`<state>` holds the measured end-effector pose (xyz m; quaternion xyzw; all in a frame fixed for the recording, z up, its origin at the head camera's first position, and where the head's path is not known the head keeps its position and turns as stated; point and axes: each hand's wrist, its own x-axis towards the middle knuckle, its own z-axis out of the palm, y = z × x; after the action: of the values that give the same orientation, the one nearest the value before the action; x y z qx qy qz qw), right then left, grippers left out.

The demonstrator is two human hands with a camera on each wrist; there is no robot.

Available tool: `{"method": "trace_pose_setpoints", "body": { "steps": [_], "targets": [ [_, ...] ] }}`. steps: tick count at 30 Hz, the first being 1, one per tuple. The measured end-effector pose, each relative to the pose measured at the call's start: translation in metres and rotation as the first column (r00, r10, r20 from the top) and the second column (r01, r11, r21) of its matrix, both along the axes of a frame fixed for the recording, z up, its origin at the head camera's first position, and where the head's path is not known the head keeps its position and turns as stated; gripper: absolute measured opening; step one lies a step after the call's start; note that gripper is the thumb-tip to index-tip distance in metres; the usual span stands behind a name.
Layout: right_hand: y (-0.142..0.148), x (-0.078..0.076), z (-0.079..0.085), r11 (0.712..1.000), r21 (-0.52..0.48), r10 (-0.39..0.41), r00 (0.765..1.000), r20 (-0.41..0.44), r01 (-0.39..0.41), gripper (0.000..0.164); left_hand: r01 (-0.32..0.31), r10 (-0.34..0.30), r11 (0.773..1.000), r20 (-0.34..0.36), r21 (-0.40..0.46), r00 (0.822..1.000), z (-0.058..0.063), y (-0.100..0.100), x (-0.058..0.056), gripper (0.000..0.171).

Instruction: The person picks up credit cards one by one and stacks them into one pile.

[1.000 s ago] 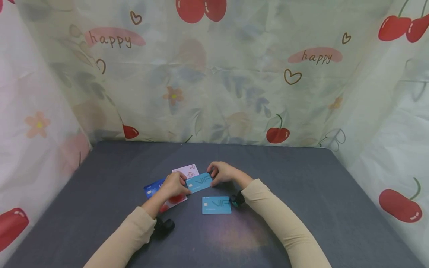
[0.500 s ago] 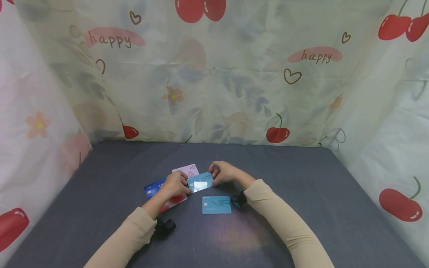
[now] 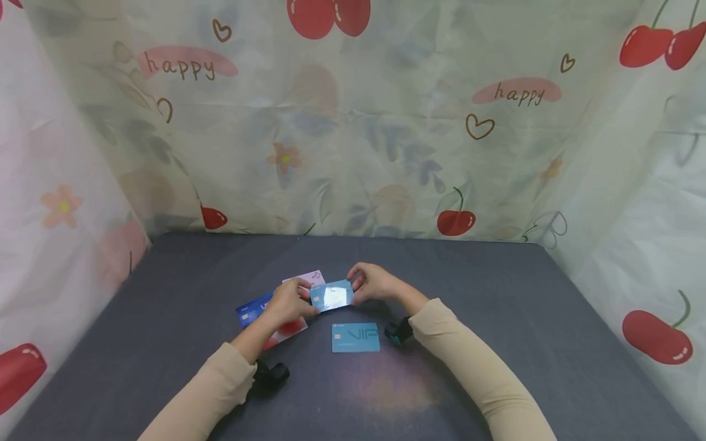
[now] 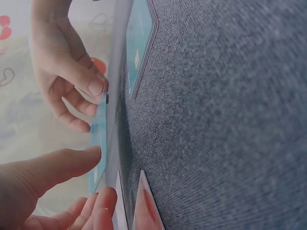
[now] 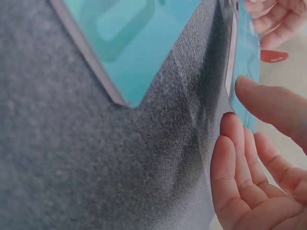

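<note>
One dark counter (image 3: pixel 469 288) lies under the left hand (image 3: pixel 288 304) and right hand (image 3: pixel 376 284), whose fingers pinch opposite ends of a light-blue card (image 3: pixel 333 296) — a VIP card (image 3: pixel 355 338) on their near side, a pink card (image 3: pixel 316 277) just beyond the left ones.

Curtained-off workspace, cherry-print cloth (image 3: pixel 353 135) on three sides, dark table (image 3: pixel 485 294)

Grey table (image 3: pixel 469 288), probably cloth-covered, beneath cards (image 3: pixel 355 337)
</note>
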<state>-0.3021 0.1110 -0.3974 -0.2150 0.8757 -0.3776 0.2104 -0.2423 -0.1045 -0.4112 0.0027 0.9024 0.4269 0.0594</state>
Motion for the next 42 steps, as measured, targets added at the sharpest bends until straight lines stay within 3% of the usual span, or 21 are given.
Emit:
{"method": "trace_pose_setpoints", "body": {
  "steps": [11, 29, 42],
  "targets": [
    [0.007, 0.007, 0.0, 0.998, -0.054, -0.023, 1.0, 0.018, 0.024, 0.049, 0.002, -0.006, 0.987, 0.023, 0.161, 1.0, -0.003, 0.0, 0.002, 0.057],
    [0.018, 0.017, 0.0, 0.995, -0.095, -0.013, 0.999, -0.039, 0.009, 0.05, 0.055, -0.048, 0.97, -0.036, 0.237, 0.998, -0.002, 0.001, 0.005, 0.057],
    [0.024, 0.024, 0.003, 0.994, -0.112, -0.007, 0.999, -0.04, 0.003, 0.05, 0.081, -0.076, 0.957, -0.031, 0.279, 0.997, -0.001, 0.002, 0.007, 0.059]
  ]
}}
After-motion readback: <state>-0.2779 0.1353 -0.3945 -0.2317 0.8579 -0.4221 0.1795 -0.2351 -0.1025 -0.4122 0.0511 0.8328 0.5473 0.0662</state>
